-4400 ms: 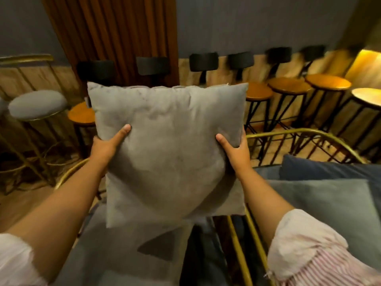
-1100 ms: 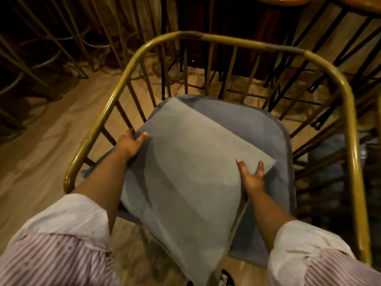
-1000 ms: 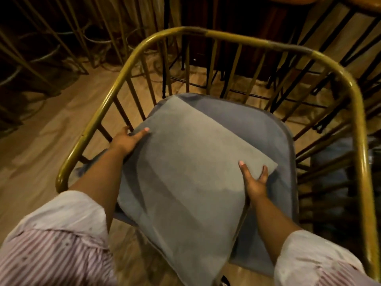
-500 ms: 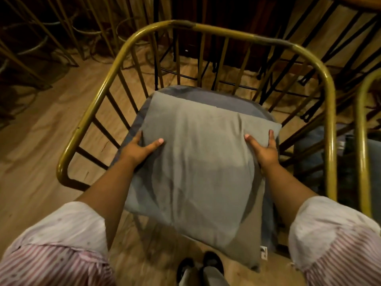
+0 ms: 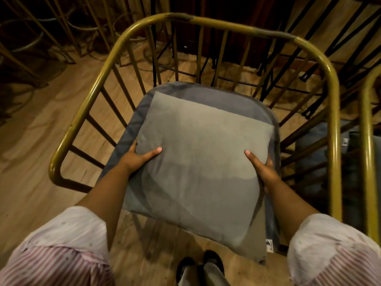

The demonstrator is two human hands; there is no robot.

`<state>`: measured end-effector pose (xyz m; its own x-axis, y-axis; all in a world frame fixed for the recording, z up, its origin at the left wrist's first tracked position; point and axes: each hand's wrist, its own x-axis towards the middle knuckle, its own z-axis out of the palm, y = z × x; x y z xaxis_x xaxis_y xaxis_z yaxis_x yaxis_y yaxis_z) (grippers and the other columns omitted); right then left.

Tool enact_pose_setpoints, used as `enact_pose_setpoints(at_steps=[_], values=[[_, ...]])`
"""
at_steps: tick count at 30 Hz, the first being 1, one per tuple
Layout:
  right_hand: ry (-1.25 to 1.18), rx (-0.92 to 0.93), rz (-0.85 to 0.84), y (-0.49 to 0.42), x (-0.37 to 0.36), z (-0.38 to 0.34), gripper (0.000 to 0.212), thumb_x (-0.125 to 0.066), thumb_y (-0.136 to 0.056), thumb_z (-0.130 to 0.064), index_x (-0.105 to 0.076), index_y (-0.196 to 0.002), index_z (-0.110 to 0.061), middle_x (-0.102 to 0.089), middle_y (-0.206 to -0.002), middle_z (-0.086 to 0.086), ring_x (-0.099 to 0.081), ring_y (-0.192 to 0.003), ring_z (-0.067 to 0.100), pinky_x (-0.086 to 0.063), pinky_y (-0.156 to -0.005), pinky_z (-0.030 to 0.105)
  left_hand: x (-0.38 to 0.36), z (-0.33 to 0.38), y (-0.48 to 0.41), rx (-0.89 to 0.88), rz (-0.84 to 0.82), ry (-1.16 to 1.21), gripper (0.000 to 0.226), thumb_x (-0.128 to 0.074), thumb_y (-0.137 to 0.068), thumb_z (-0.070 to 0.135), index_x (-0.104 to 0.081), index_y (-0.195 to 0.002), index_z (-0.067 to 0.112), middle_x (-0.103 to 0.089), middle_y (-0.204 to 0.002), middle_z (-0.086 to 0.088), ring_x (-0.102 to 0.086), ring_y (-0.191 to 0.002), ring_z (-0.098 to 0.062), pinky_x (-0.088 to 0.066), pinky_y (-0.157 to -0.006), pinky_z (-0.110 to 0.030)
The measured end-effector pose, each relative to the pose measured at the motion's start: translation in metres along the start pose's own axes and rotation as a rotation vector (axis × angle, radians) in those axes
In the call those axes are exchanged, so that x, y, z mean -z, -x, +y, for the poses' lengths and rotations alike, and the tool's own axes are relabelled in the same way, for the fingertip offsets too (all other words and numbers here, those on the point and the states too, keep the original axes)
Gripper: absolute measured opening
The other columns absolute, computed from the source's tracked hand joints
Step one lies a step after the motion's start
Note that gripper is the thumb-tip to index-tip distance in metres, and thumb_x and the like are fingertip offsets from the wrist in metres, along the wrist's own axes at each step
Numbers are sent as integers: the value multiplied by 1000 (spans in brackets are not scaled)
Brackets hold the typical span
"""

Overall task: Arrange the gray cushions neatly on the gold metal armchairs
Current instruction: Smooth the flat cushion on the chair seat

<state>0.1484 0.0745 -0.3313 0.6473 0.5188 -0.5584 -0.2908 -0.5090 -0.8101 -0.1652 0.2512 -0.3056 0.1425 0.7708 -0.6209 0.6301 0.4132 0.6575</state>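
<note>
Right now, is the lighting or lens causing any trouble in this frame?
Head view: warm, dim light; the cushion is lit at its far half while a curved shadow darkens its near half; wide-angle bending bows the armchair rail; background stool legs sink into darkness; the sleeves at the bottom edge look soft.

We see the cushion (image 5: 203, 162) lying on the armchair (image 5: 222, 23) seat at frame centre, our left hand (image 5: 137, 158) at its left edge, right hand (image 5: 262, 170) at its right.
</note>
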Motion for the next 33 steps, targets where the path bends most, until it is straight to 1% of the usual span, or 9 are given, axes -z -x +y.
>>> enact_pose_setpoints(at_steps=[4, 9, 11, 15, 19, 24, 27, 30, 33], values=[[-20, 56, -5, -5, 6, -21, 80, -73, -78, -37, -32, -146, -28, -48, -130, -1, -50, -116, 22, -44, -91, 35, -4, 20, 5, -96, 38, 56, 103, -77, -54, 62, -39, -142, 25, -49, -143, 0, -50, -127, -26, -42, -100, -35], [15, 81, 10, -3, 18, -36, 101, -81, -59, -53, -31, -146, -36, -46, -144, 4, -52, -119, 26, -46, -95, 39, -8, 25, 9, -86, 53, 24, 117, -74, -39, 76, -40, -141, 30, -51, -142, 1, -51, -126, -26, -42, -106, -43], [29, 41, -8, -3, 16, -27, 111, -82, -51, -60, -28, -146, -40, -44, -146, 4, -50, -123, 29, -45, -102, 47, -8, 19, 5, -59, 48, -12, 119, -72, -38, 78, -39, -142, 29, -50, -143, 0, -50, -127, -27, -41, -107, -45], [107, 7, -32, -5, 7, 3, 98, -73, -76, -43, -11, -151, -35, -32, -154, 6, -39, -135, 33, -38, -108, 45, -14, -6, -1, 26, -4, -76, 137, -70, -31, 83, -19, -148, 32, -38, -151, -2, -42, -134, -30, -36, -111, -46], [209, -17, -42, -10, 13, 8, 98, -67, -80, -48, 1, -151, -38, -21, -159, 9, -30, -140, 37, -30, -112, 48, -19, -11, 0, 44, 7, -137, 144, -64, -29, 87, -3, -150, 37, -27, -157, -5, -32, -140, -34, -30, -114, -50], [280, -26, -27, 5, 10, 0, 104, -63, -75, -62, 1, -152, -34, -24, -157, 14, -32, -138, 39, -29, -114, 49, -22, -3, 9, 119, 86, -270, 136, -50, -36, 94, -6, -150, 35, -27, -155, -16, -32, -138, -43, -28, -113, -56], [464, -60, -112, 29, 16, -10, 93, -51, -87, -58, 4, -153, -21, -17, -159, 17, -26, -142, 38, -25, -115, 39, -30, 14, 43, 14, 100, -353, 114, -57, -64, 77, -11, -151, 21, -29, -154, -19, -33, -138, -42, -30, -112, -55], [550, 6, -290, 63, 32, -34, 99, -58, -79, -64, -16, -150, -9, -32, -153, 16, -38, -137, 34, -32, -112, 37, -40, 58, 95, -180, -6, -453, 94, -64, -83, 45, -8, -152, 12, -31, -153, -18, -35, -138, -37, -32, -112, -45], [625, 90, -285, 102, 59, -65, 71, -56, -91, -41, -30, -147, -5, -34, -153, 14, -36, -139, 29, -30, -112, 33, -50, 112, 143, -315, -113, -504, 79, -61, -87, 39, -23, -149, 9, -43, -146, -17, -45, -131, -33, -36, -106, -37]])
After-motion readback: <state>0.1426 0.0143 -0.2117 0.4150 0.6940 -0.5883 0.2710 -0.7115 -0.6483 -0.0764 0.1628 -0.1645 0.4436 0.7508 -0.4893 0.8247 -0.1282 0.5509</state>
